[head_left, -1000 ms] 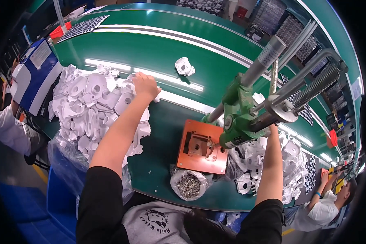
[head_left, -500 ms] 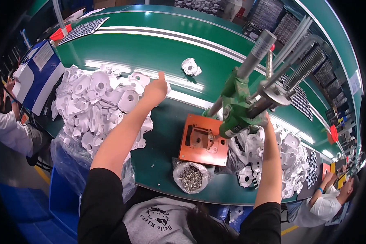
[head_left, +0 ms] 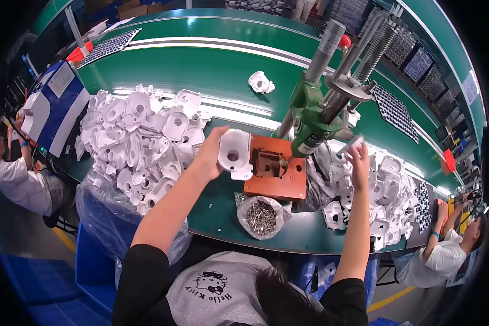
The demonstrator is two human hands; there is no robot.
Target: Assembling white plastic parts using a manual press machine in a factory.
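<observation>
My left hand (head_left: 211,154) is closed on a white plastic housing (head_left: 234,154) with a round hole. It holds this housing up at the left edge of an orange fixture block (head_left: 277,187), whose dark recess has no part in it. A green press (head_left: 311,117) with a steel column and a large spring stands over the block. Right of the press, my right hand (head_left: 359,163) is raised near a heap of white housings (head_left: 388,187). A pale, blurred shape shows at its fingertips; whether the fingers grip it is unclear.
A larger heap of white housings (head_left: 130,130) covers the left of the bench. A bag of screws (head_left: 261,217) sits before the block. One housing (head_left: 261,82) lies on the green conveyor (head_left: 212,70). A blue bin (head_left: 89,261) stands lower left; people sit at both sides.
My left hand has come from the left heap toward the block, now with a housing in it. My right hand has come out from behind the press and shows its fingers.
</observation>
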